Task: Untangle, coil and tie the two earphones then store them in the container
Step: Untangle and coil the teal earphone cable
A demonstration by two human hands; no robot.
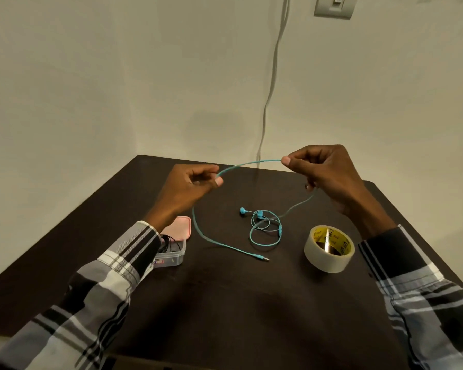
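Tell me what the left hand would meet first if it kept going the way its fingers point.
The left hand points right, toward the right hand, with only the raised teal earphone cable strung between them. It would probably meet the right hand first, though depth from this single view is uncertain.

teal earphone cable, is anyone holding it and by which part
Yes. Both hands pinch the teal earphone cable mid-length: left hand and right hand hold a raised span between them. The plug and earbuds lie on the table.
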